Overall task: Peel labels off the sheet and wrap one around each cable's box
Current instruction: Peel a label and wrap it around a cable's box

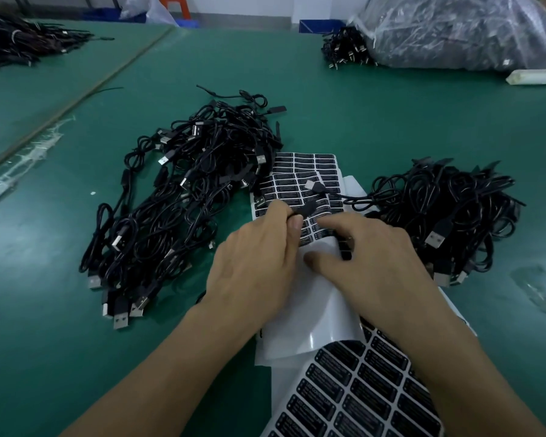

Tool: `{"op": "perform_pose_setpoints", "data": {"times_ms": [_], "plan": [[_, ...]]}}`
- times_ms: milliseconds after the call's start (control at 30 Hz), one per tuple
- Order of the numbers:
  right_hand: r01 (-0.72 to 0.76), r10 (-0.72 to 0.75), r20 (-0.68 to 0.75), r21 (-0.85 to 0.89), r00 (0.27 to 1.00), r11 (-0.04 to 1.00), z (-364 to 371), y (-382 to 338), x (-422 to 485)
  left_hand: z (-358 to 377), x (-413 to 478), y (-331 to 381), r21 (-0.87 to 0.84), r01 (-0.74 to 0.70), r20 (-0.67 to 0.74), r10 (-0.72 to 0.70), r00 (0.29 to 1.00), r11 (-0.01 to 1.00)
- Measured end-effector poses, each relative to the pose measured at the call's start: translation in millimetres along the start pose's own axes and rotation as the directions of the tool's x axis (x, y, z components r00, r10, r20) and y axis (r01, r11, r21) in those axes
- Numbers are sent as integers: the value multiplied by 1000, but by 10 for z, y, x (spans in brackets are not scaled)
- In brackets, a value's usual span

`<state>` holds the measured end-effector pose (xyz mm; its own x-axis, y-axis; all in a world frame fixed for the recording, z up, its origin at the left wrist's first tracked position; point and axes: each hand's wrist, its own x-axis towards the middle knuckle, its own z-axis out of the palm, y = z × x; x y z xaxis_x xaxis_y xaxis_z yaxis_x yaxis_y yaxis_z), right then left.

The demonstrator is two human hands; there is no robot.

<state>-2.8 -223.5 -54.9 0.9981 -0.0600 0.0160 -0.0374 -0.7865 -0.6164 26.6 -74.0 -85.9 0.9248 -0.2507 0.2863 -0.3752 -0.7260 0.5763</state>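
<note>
Glossy black labels (pixel 303 166) on white sheet (pixel 323 246)

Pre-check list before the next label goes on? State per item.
1. Cable gripped: the left hand pinches a cable over the label sheet. Ok.
2. Label peeled and ready: something black sits at the right hand fingers. Cannot tell whether it is a label.
3. Labels left on the label sheet: many rows remain. Ok.
4. Sheet free of clutter: a stray cable from the right pile lies across it. Not ok.
5. Piles kept separate: the left pile and the right pile lie apart, one on either side of the sheet. Ok.
</note>
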Motion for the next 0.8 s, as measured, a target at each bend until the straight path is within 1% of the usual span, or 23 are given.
{"op": "perform_pose_setpoints", "data": {"times_ms": [67,133,167,233,300,333,400,500,567,733,800], "plan": [[10,-10,0,126,1000,992,13,-3,13,-7,15,-23,7,14,-17,-14,1000,1000],[-38,43,-9,304,999,952,18,11,41,-12,15,-32,6,25,-35,-24,999,1000],[-81,90,-4,409,996,909,8,25,61,-16,14,-29,19,30,-45,-29,999,999],[-154,162,43,611,986,777,-16,42,93,-28,2,-32,46,31,-60,-29,998,998],[-208,185,111,713,976,670,-21,55,111,-45,-7,-40,43,26,-77,-22,997,999],[-225,190,132,729,973,646,-16,64,116,-51,-5,-46,32,22,-87,-19,996,999],[-227,194,130,732,972,643,-2,85,120,-48,-8,-49,-20,5,-110,-7,994,1000],[-184,184,78,708,980,682,14,93,122,-29,-2,-28,-153,-14,-118,-5,993,988],[-174,173,72,690,982,703,24,93,121,-19,0,0,-231,-18,-101,-6,995,973],[-135,135,52,670,989,730,59,81,123,-12,-7,1,-301,-45,-132,5,991,953],[-96,105,24,636,994,766,79,71,119,-16,-2,-7,-318,-30,-131,-12,991,948]]}}
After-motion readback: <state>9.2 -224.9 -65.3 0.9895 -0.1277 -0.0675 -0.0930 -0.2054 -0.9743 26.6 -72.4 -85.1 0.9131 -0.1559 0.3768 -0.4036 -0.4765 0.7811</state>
